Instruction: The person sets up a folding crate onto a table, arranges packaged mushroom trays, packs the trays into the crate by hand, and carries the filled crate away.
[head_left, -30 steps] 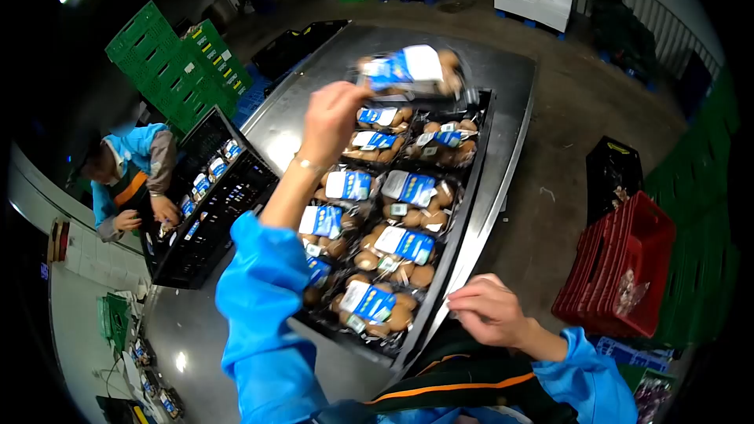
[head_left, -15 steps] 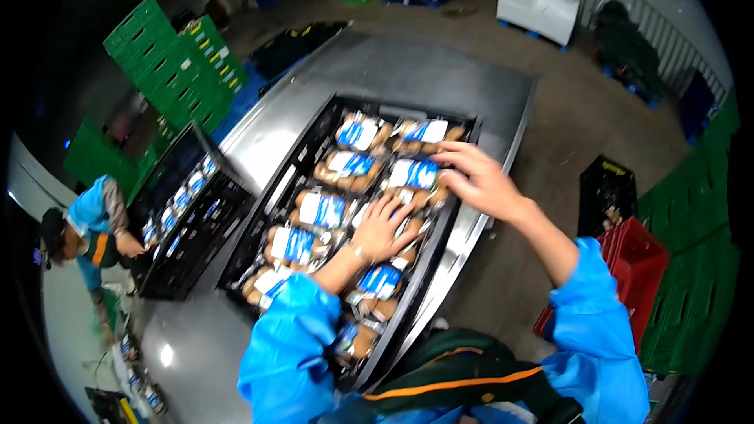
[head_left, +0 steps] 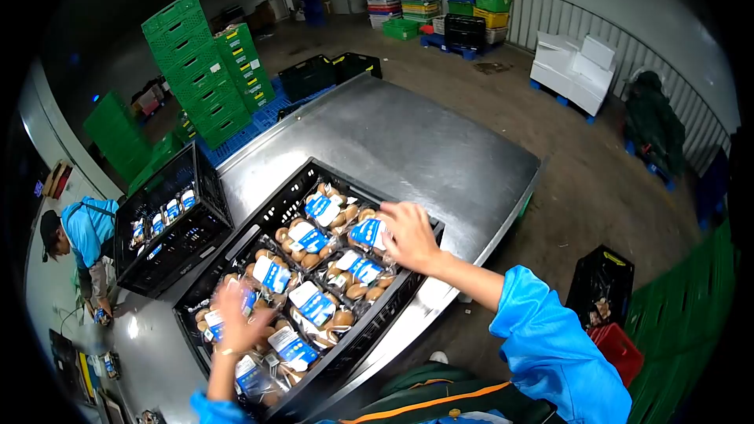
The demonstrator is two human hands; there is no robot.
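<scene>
A black plastic crate [head_left: 397, 304] full of wrapped mushroom packs [head_left: 312, 303] lies in front of me on a steel table. Brown mushrooms show through the clear film, under blue and white labels. My right hand [head_left: 410, 237] is at the crate's right rim, its fingers apart over the edge of a far-right mushroom pack [head_left: 367, 232]; no pack is lifted. Over the packs on the near left side hovers my left hand [head_left: 238, 318], blurred by motion, with thumb and fingers spread and nothing visible in them. It partly hides the packs beneath.
Left of my crate, a second black crate [head_left: 169, 255] holds similar packs, beside a co-worker in blue sleeves [head_left: 86, 228]. The steel table [head_left: 408, 133] extends beyond. Green crates [head_left: 188, 63] are stacked behind; a black crate [head_left: 601, 286] and red crate [head_left: 616, 349] stand at right.
My left hand has moved from the middle packs to the near left side. My right hand stays near the far right packs. The view has shifted, showing more of the room.
</scene>
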